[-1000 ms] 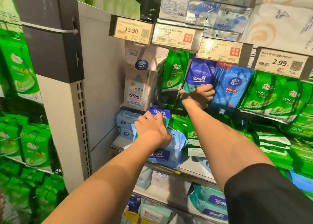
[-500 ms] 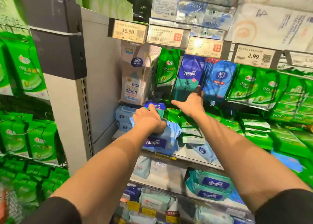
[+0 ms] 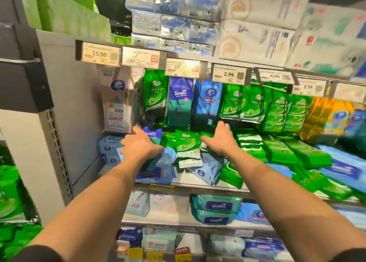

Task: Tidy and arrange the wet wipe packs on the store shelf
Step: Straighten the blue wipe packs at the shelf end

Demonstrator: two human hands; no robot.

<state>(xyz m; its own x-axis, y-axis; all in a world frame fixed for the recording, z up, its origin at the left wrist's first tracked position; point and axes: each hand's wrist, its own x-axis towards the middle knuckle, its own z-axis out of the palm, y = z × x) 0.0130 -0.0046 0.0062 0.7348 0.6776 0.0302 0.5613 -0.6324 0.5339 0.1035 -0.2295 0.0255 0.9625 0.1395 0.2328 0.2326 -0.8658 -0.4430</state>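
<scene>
Wet wipe packs lie jumbled on the middle shelf [image 3: 190, 185]. My left hand [image 3: 140, 146] presses down on a light blue Tempo pack [image 3: 158, 167] at the shelf's left end, fingers curled over its top. My right hand [image 3: 220, 141] is spread flat, palm down, over the green 999 packs [image 3: 249, 141] stacked to the right. Between the hands a single green 999 pack [image 3: 187, 143] stands upright. Above them hang a dark blue Tempo pack [image 3: 180, 101], a blue Vinda pack [image 3: 208, 99] and more green packs [image 3: 243, 101].
A pale Vinda bag [image 3: 116, 103] hangs at the left beside the grey upright panel [image 3: 69, 107]. Price tags [image 3: 229, 74] line the upper shelf rail, with tissue bales above. Lower shelves hold teal Tempo packs [image 3: 216, 206]. Blue packs [image 3: 340, 168] lie at the right.
My right hand has dropped from the hanging dark blue Tempo pack to the green packs lying on the shelf and has opened flat. My left hand stays on the light blue pack.
</scene>
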